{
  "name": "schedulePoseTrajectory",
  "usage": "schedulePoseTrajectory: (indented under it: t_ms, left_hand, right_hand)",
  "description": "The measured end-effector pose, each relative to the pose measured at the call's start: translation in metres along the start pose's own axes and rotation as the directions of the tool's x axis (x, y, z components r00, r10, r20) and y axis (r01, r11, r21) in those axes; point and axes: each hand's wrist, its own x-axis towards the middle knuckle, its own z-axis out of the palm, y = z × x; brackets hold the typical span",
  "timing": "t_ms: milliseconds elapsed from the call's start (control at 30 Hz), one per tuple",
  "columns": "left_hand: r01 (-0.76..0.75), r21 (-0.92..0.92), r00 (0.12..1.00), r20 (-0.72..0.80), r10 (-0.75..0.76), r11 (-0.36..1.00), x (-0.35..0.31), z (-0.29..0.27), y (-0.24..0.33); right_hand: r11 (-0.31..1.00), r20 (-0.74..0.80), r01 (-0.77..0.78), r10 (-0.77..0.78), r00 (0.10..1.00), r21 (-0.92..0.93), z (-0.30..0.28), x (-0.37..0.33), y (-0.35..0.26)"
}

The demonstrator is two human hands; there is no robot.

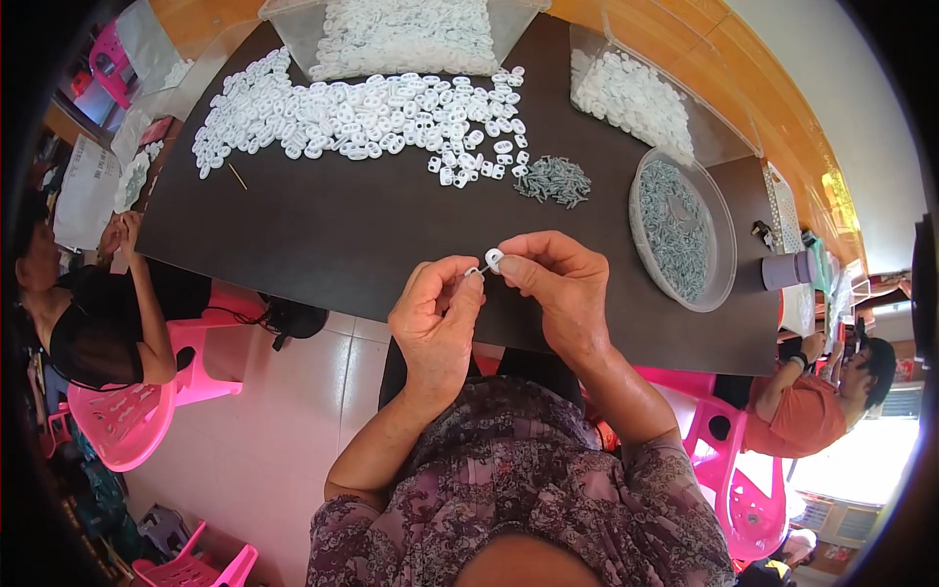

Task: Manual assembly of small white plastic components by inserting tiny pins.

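Note:
Above the near edge of the table, both my hands are closed in a pinch, fingertips almost meeting. My right hand (pixel 559 286) grips a small white oval plastic piece with holes (pixel 494 259) between thumb and forefinger. My left hand (pixel 436 311) pinches something small and pale, mostly covered by the fingertips. A thin part of it reaches toward the white piece; whether the two are joined I cannot tell. Beyond my hands lies a small heap of grey screw-like pieces (pixel 554 182). A wide spread of matching white pieces (pixel 362 117) covers the far left of the dark table (pixel 323 220).
At the back stands a clear bin (pixel 284 12) full of white pieces. A second clear bin (pixel 729 147) is at the far right. A round tub (pixel 724 279) holds many grey pieces, with a cup (pixel 787 270) beside it. Other people sit left and right on pink chairs (pixel 127 421).

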Motion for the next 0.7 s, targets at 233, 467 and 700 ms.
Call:
schedulePoseTrajectory:
  t_ms: [233, 467, 700]
  left_hand:
    - [0.046, -0.026, 0.999, -0.009, -0.047, 0.999, -0.0008, 0.0004, 0.0027]
    - [0.052, -0.026, 0.999, -0.009, -0.052, 0.998, -0.0016, -0.0002, 0.0011]
    - [0.058, -0.038, 0.998, -0.027, -0.059, 0.998, -0.0021, 0.0031, 0.0019]
  right_hand:
    - [0.999, 0.001, -0.039, 0.039, 0.999, -0.015, -0.0004, 0.0010, 0.0018]
    - [0.995, 0.016, -0.100, 0.100, 0.995, 0.014, -0.0017, 0.0021, -0.0023]
    - [0.998, 0.007, -0.018, 0.018, 1.000, -0.063, 0.0031, -0.0031, 0.0032]
